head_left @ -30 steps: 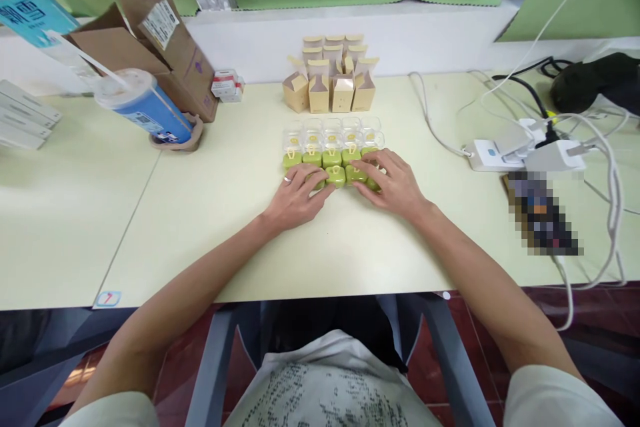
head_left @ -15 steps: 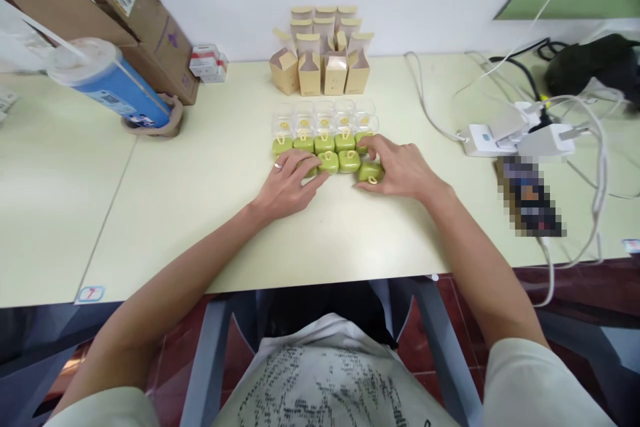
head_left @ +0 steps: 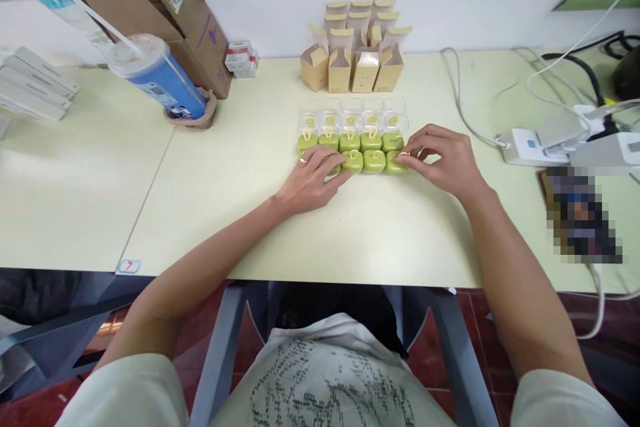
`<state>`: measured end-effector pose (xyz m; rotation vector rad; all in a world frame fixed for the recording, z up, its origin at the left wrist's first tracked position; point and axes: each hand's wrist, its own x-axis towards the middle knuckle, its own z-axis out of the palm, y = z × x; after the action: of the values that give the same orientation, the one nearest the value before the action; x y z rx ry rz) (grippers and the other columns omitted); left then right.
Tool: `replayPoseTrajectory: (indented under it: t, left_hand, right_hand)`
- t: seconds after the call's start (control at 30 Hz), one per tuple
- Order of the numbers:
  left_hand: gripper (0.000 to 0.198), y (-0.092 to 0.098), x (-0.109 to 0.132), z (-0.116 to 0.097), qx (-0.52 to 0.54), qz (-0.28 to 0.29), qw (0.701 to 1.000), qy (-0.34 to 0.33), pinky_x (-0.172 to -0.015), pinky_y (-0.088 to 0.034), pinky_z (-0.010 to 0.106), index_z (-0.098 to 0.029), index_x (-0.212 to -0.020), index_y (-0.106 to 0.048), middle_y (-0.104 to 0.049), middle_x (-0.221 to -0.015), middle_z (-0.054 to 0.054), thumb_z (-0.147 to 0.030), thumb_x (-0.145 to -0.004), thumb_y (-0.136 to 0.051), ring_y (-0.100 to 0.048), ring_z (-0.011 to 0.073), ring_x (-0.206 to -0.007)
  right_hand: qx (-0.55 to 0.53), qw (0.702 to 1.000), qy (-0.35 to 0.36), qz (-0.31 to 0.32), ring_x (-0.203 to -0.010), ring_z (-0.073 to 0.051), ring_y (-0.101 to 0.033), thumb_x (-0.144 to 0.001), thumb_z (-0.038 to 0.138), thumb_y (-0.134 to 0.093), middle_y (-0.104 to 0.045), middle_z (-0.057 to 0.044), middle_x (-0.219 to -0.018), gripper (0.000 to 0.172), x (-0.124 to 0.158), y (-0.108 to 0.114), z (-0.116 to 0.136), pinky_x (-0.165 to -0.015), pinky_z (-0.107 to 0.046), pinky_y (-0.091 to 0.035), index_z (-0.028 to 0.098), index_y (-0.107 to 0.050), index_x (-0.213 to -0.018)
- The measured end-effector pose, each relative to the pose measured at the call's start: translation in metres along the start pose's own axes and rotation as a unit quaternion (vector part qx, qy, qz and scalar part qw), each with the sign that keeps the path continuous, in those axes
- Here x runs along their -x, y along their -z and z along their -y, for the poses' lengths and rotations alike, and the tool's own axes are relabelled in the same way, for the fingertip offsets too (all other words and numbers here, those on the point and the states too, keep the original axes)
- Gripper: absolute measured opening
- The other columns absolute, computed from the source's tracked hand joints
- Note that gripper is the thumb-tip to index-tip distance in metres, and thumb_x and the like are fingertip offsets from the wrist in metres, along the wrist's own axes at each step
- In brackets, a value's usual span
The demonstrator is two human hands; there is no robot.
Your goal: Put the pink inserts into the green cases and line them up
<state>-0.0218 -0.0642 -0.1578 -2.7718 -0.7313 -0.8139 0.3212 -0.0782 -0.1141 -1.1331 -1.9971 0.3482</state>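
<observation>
Small, glossy green cases point(head_left: 374, 161) with pale yellow loops stand in two rows on the table. My left hand point(head_left: 314, 180) lies over the left end of the front row, partly hiding the cases there; its fingers are extended and apart from the thumb. At the row's right end, my right hand point(head_left: 443, 159) pinches the yellow loop of a green case point(head_left: 395, 164) between thumb and forefinger. That case sits against its neighbour. Directly behind the green rows are clear plastic cases point(head_left: 351, 121) with round yellow marks.
Open cardboard boxes point(head_left: 340, 70) stand by the wall. Left are a blue cup point(head_left: 175, 90) in a holder, a brown carton point(head_left: 200, 47) and small white-red boxes point(head_left: 241, 59). To the right lie a power strip point(head_left: 533, 147), cables and a pixelated phone-like object point(head_left: 580, 213).
The front right case has moved in against the row and turned. My right hand has shifted from around it to its loop. My left hand stays on the front row; the view has shifted.
</observation>
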Motion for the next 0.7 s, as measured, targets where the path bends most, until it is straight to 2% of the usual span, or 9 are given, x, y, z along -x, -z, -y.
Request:
replayPoseTrajectory:
  t: [0.17, 0.33, 0.5, 0.57, 0.7]
  left_hand:
    - [0.046, 0.001, -0.001, 0.0, 0.013, -0.022, 1.0, -0.009, -0.107, -0.054, 0.057, -0.033, -0.134, -0.076, -0.078, -0.138, 0.013, -0.01, -0.099, -0.058, -0.066, 0.033, -0.136]
    - [0.046, 0.002, -0.002, 0.0, -0.01, -0.064, 0.997, -0.04, -0.099, -0.053, 0.052, -0.031, -0.132, -0.075, -0.079, -0.13, 0.012, -0.007, -0.096, -0.062, -0.068, 0.0316, -0.128]
    - [0.04, 0.005, 0.0, 0.001, -0.041, -0.131, 0.989, -0.053, -0.091, -0.054, 0.048, -0.03, -0.126, -0.073, -0.08, -0.119, 0.011, -0.009, -0.094, -0.063, -0.071, 0.0291, -0.118]
    - [0.035, 0.008, 0.001, 0.004, -0.03, -0.174, 0.984, -0.029, -0.092, -0.055, 0.049, -0.03, -0.125, -0.071, -0.08, -0.116, 0.01, -0.012, -0.096, -0.064, -0.071, 0.0291, -0.114]
    - [0.023, 0.015, 0.004, 0.014, -0.003, -0.244, 0.966, 0.079, -0.095, -0.056, 0.052, -0.027, -0.124, -0.066, -0.077, -0.112, 0.01, -0.02, -0.103, -0.061, -0.07, 0.0288, -0.108]
  right_hand:
    - [-0.003, 1.0, 0.013, -0.027, -0.07, -0.021, -0.07, -0.096, 0.074, -0.082, -0.077, -0.008, -0.1, 0.047, 0.0, -0.003, -0.006, -0.065, -0.045, -0.068, 0.027, -0.086, -0.096]
    - [-0.011, 0.999, 0.011, -0.029, -0.074, -0.019, -0.073, -0.095, 0.077, -0.081, -0.075, -0.009, -0.109, 0.053, 0.001, -0.003, -0.007, -0.068, -0.04, -0.071, 0.026, -0.085, -0.11]
    - [-0.016, 1.0, 0.007, -0.021, -0.07, -0.017, -0.07, -0.091, 0.083, -0.08, -0.073, -0.009, -0.11, 0.063, 0.001, -0.002, -0.008, -0.062, -0.037, -0.069, 0.025, -0.083, -0.114]
    - [-0.007, 1.0, 0.01, -0.025, -0.069, -0.017, -0.069, -0.09, 0.085, -0.079, -0.073, -0.009, -0.11, 0.065, 0.0, -0.001, -0.009, -0.06, -0.036, -0.066, 0.025, -0.083, -0.114]
    - [0.007, 1.0, 0.008, -0.024, -0.065, -0.017, -0.065, -0.089, 0.084, -0.081, -0.073, -0.007, -0.101, 0.062, 0.0, 0.003, -0.009, -0.057, -0.035, -0.06, 0.025, -0.083, -0.108]
